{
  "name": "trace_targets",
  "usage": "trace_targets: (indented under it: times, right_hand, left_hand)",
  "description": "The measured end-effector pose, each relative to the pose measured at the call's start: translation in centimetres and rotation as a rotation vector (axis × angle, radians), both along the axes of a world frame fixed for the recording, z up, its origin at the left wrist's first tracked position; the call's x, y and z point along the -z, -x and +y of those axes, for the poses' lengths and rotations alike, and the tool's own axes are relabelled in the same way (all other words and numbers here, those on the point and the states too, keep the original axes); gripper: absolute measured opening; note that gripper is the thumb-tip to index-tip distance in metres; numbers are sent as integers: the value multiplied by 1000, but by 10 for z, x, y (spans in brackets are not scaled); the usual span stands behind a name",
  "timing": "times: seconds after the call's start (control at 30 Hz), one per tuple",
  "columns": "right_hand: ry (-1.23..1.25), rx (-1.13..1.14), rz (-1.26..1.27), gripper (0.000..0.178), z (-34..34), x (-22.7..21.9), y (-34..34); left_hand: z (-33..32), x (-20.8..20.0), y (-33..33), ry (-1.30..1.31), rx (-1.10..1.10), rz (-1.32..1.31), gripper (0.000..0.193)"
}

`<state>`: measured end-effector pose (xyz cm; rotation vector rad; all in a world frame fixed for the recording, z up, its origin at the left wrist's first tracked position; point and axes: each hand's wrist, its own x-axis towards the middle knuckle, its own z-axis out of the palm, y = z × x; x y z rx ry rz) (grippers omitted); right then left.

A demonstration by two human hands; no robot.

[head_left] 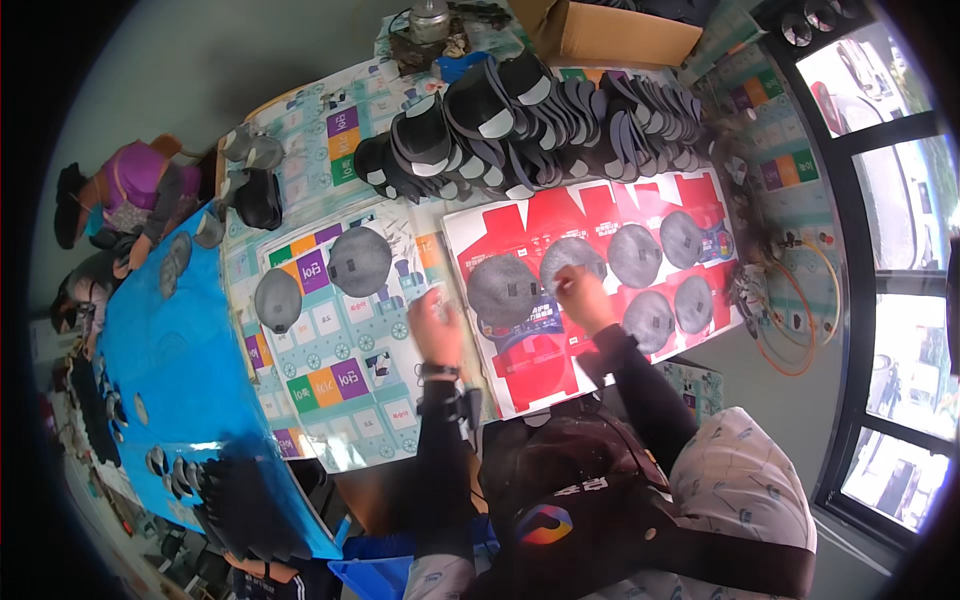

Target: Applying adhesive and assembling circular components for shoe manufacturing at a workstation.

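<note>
Several rounded grey fabric pieces, each with a small dark patch, lie on a red and white printed sheet [535, 375]. My right hand [583, 300] is over the lower edge of one grey piece [573, 258], its fingers pinched together; what they hold, if anything, is too small to make out. A larger grey piece [503, 291] lies just left of it. My left hand [436, 328] is above the patterned table cover, left of the red sheet, with its fingers smeared by motion. Two more grey pieces lie further left, one a rounded grey piece [360, 262].
Dense rows of black and grey curved pieces [540, 130] line the table's far side. A cardboard box [610, 35] stands behind them. Orange hoses [790, 350] hang at the right by the window. On the left, people sit along a blue table [180, 350].
</note>
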<state>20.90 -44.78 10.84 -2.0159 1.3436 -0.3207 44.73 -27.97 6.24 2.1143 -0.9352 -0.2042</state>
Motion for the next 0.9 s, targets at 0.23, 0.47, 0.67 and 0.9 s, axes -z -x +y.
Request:
trace_targets:
  times: [0.23, 0.47, 0.67, 0.9]
  right_hand:
    - [-5, 65, -19, 14, -51, -5, 67]
    - [100, 116, 35, 15, -97, 21, 73]
    - [146, -315, 74, 17, -135, 48, 38]
    - [128, -427, 323, 22, -136, 46, 3]
  left_hand:
    - [-82, -3, 49, -510, 15, -229, 37]
    - [-105, -6, 60, -624, -39, -265, 17]
    - [-110, -11, 53, -668, -63, -354, 8]
    - [-111, -11, 56, -718, -43, -320, 11]
